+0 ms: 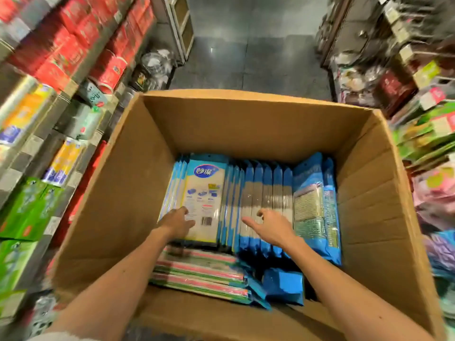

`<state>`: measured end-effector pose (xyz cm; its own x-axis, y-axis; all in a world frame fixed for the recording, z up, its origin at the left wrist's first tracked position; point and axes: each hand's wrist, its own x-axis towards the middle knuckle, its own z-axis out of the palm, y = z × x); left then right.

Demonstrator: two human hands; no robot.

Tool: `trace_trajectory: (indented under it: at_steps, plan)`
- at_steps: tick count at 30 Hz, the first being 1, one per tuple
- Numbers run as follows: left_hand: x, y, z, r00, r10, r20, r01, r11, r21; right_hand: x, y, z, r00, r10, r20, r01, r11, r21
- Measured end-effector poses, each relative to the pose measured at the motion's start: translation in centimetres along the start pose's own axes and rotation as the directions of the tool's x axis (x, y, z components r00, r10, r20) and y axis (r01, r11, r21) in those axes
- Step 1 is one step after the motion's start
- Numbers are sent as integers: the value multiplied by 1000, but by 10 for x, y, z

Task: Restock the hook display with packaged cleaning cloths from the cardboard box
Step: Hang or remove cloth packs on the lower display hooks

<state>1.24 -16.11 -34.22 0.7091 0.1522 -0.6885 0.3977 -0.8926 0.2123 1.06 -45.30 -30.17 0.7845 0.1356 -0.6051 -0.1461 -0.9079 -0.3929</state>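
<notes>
An open cardboard box (pixel 118 193) fills the middle of the view, with a dark tiled floor (pixel 246 57) beyond it at 12 o'clock. On the box's bottom, a row of packaged cleaning cloths (pixel 266 193) stands on edge, running from 9 o'clock to 3 o'clock. One pack (pixel 205 190) near the row's 9 o'clock end leans back with its flat side turned up. At the 3 o'clock end stand two wider blue packs (pixel 311 203) with a speckled green-grey pad showing through a clear window. At 6 o'clock a pile of pink-and-green striped packs (pixel 197 271) lies flat, and just beside it, toward 5 o'clock, lies a plain blue pack (pixel 283 285).

The cloth packs are flat, clear-fronted sleeves with bright blue top and bottom bands and a pale cloth inside. The upturned pack carries a blue oval logo with white Chinese characters, small blue product pictures, fine print too blurred to read and a barcode at its 5 o'clock corner.

The left hand (pixel 176 221) lies on that pack's 7 o'clock corner; whether its fingers pinch the edge I cannot tell. The right hand (pixel 273 226) rests on the upright packs, thumb spread wide, fingers apart, clasping nothing.

Shelves at 9 o'clock hold red cartons (pixel 73 33) and green packs (pixel 29 207), all blurred.
</notes>
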Motion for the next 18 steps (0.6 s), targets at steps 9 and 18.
trace_trajectory:
  at_steps: [9,18]
  plan:
    - [85,-10,16,986,-130,-101,96,953,-287,94,-1,42,985,141,95,-154,978,144]
    - [109,-4,51,982,-153,-114,127,970,-208,158,-29,93,976,172,133,-217,816,537]
